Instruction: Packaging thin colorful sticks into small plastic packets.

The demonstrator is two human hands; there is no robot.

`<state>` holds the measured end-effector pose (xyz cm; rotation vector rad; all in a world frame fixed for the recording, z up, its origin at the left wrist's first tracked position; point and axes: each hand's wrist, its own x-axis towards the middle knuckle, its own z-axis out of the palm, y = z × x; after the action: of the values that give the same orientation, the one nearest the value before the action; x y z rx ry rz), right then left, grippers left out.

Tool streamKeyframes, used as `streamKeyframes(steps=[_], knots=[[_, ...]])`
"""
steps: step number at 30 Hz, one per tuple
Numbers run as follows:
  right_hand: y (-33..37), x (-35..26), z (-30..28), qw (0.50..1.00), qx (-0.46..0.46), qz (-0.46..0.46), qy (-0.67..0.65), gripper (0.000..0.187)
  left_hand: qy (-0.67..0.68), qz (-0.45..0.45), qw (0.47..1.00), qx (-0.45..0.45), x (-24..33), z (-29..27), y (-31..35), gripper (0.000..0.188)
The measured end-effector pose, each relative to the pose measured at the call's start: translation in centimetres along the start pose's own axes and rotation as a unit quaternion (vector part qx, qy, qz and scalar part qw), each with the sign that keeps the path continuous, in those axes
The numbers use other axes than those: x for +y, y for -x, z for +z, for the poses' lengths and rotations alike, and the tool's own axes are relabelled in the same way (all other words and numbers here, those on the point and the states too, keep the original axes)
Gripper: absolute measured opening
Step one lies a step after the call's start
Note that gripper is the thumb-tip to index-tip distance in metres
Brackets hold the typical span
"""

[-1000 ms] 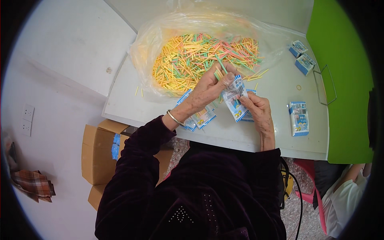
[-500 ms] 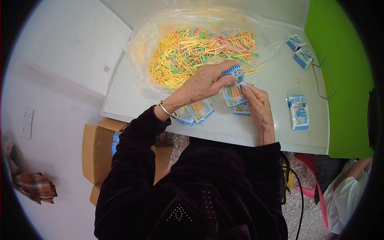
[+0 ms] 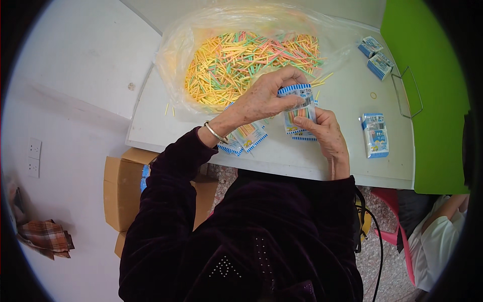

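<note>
Both of my hands hold one small clear packet (image 3: 300, 111) with blue-striped ends and coloured sticks inside, above the table. My left hand (image 3: 266, 98), with a bracelet at the wrist, grips its upper part between thumb and fingers. At the lower right side, my right hand (image 3: 326, 132) pinches it, thumb on the front. Beneath it another packet (image 3: 304, 135) is partly hidden. Two or so filled packets (image 3: 249, 136) lie by my left wrist. Beyond my hands, a big clear plastic bag (image 3: 173, 60) lies open, heaped with thin yellow, pink and green sticks (image 3: 241, 60).
Stacked packets (image 3: 376, 135) lie at the table's right, with two smaller bundles (image 3: 380, 65) farther back. Near them are a rubber band (image 3: 373, 95) and a wire handle (image 3: 407, 92) on a green panel (image 3: 427, 100). A cardboard box (image 3: 121, 194) stands below left. Another person's sleeve (image 3: 440, 246) shows at lower right.
The packet in my hands has turned more upright. My right thumb has shifted onto its front, and my left fingers have moved at its top. The view has shifted slightly.
</note>
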<state>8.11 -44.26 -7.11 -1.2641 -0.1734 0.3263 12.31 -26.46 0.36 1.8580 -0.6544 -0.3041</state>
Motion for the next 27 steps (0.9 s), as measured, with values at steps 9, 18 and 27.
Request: streamKeyframes(steps=[9,18,27], knots=[[0.6,-0.1,-0.6,0.998,-0.005,0.005,0.06,0.022,-0.107,0.086,0.99,-0.015,-1.1,1.0,-0.6,0.031],[1.3,-0.3,-2.9,0.95,0.135,-0.099,0.262,0.029,-0.047,0.018,0.998,-0.036,-0.9,-2.4,2.8,0.031],[0.6,3.5,-0.9,0.643,0.299,-0.181,0.681,0.039,-0.374,0.064,0.925,0.017,-1.8,-2.3,4.7,0.035]])
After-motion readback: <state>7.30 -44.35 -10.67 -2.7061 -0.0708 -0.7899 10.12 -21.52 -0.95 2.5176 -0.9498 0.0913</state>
